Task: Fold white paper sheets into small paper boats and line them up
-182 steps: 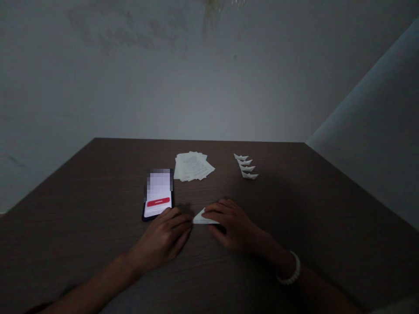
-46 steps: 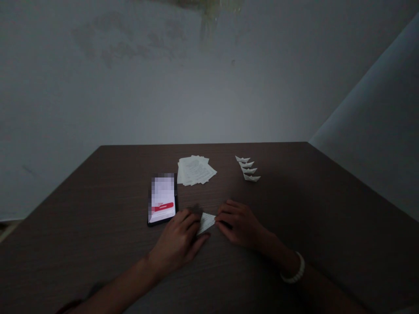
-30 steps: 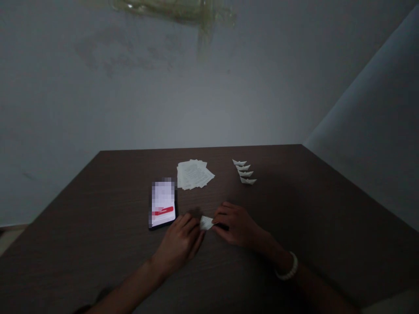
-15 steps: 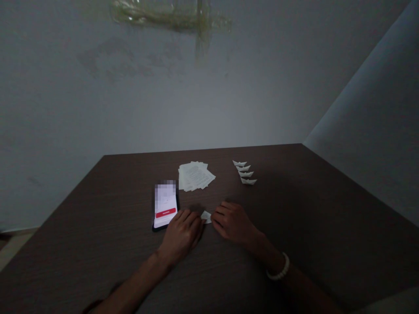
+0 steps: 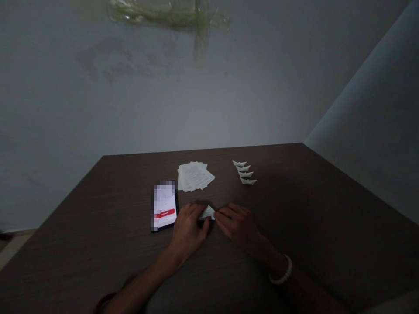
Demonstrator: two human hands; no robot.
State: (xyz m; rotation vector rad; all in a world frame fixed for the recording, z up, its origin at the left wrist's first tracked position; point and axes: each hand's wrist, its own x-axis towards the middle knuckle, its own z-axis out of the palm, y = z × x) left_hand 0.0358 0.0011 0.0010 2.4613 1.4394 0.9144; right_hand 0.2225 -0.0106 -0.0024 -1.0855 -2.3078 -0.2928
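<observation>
A small piece of folded paper (image 5: 207,213), white with faint print, lies low over the table between my two hands. My left hand (image 5: 190,223) grips its left end, with the thumb at the near edge and the fingers at the far side. At the right end, the fingertips of my right hand (image 5: 234,221) are closed on the paper's corner. Its outer parts are hidden by my fingers. Beyond my right hand stand several folded paper boats (image 5: 248,174) in a slanting row.
A phone (image 5: 164,207) with a lit screen lies just left of my left hand. Behind it is a loose stack of printed paper sheets (image 5: 195,176). The dark wooden table (image 5: 98,209) reaches back to a grey wall (image 5: 262,96).
My left hand has shifted right and turned, its thumb now apart from the fingers around the paper. More of the paper's peaked shape shows. My right hand has moved slightly right.
</observation>
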